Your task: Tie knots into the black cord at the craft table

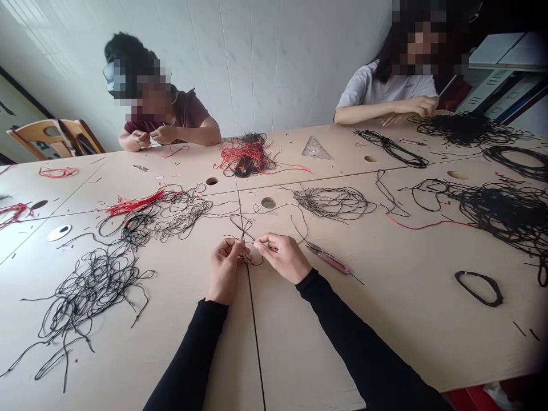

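Over the middle seam of the table, my left hand [226,264] pinches a thin black cord [256,263] between thumb and fingertips. Close beside it, my right hand [282,255] is closed on another part of the same cord. Loops of the cord show above and below the fingertips; whether they form a knot is too small to tell. Just right of my right hand lie pink-handled thread snips [331,260]. Beyond my hands is a loose coil of thin black cord [336,202]. A tangled heap of black cords [92,291] lies to the left.
Two people sit across the table [385,354], each with hands near cords. A red and black cord pile [246,155], a clear triangle ruler [317,148], a large black cord pile [500,214], a black hair band [479,287] and a white disc [59,233] lie about. Round holes [268,202] pierce the tabletop.
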`<act>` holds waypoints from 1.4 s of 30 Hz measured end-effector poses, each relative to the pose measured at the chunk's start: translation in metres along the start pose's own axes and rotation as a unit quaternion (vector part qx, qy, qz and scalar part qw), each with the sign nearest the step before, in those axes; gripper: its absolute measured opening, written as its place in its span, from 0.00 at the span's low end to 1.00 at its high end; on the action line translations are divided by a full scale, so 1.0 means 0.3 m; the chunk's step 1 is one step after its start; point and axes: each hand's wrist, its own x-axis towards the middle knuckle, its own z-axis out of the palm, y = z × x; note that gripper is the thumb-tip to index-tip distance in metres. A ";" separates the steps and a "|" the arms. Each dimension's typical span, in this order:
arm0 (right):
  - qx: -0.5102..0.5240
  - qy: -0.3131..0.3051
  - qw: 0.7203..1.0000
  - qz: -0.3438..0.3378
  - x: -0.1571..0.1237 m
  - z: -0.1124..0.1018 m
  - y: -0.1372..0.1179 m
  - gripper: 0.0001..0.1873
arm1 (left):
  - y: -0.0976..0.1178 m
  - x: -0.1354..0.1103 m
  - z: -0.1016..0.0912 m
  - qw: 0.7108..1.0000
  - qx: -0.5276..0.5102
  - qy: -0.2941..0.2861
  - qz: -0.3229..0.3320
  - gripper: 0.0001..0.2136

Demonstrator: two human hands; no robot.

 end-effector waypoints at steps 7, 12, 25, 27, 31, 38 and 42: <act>-0.238 0.149 0.955 -0.099 0.021 -0.099 0.049 0.06 | 0.033 -0.001 -0.006 0.997 -0.003 0.034 -0.070 0.11; -0.262 0.203 0.935 -0.124 0.021 -0.107 0.031 0.08 | 0.030 -0.019 0.000 0.987 0.120 -0.053 -0.091 0.09; -0.195 0.164 0.950 -0.180 0.004 -0.044 -0.017 0.16 | 0.017 -0.027 0.013 0.982 0.099 -0.145 -0.064 0.12; -0.203 0.191 0.950 -0.138 0.005 -0.045 -0.013 0.10 | 0.015 -0.024 0.014 0.987 0.087 -0.121 -0.065 0.13; -0.164 0.122 0.977 -0.063 0.001 -0.023 -0.017 0.13 | 0.012 -0.023 0.014 0.990 0.055 -0.104 -0.073 0.13; -0.082 0.079 0.993 -0.018 -0.007 0.005 -0.030 0.08 | 0.008 -0.022 0.014 0.992 0.035 -0.090 -0.075 0.13; -0.061 0.063 0.996 -0.020 -0.011 0.008 -0.037 0.07 | 0.013 -0.023 0.016 0.993 0.039 -0.082 -0.075 0.13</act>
